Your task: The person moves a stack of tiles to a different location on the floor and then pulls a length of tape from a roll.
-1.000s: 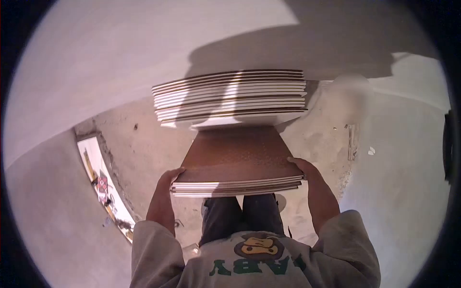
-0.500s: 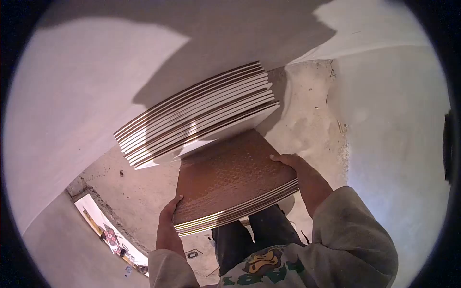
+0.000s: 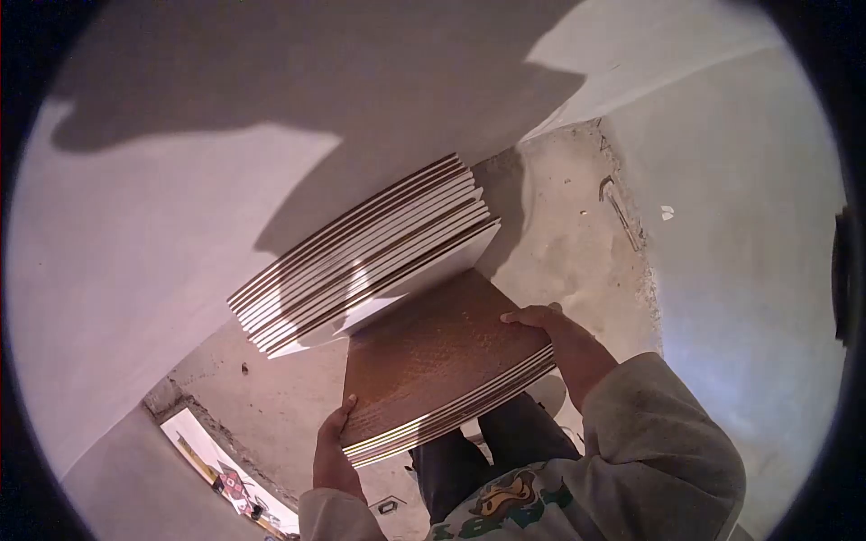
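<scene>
Both of my hands hold a short stack of brown-backed tiles [image 3: 433, 352] in front of my body. My left hand [image 3: 336, 442] grips its left edge, with the thumb on the brown face. On the right edge, my right hand [image 3: 550, 329] has its thumb on top, the other fingers hidden beneath. The brown face has a grid texture, and several pale edges show on the side nearest me. Just beyond, a larger row of white and brown tiles [image 3: 370, 257] leans on the wall, close to the far edge of the held stack.
A plastered wall [image 3: 162, 225] rises behind the row, with another wall [image 3: 731, 225] at right. A hammer-like tool [image 3: 621, 212] lies on the dusty floor [image 3: 577, 261] at the right wall's foot. At lower left, a white board [image 3: 185, 428] carries assorted items.
The view has shifted, so the leaning row appears lower and the tool at right now shows. My hands keep their grip on the held stack, which sits slightly lower in view.
</scene>
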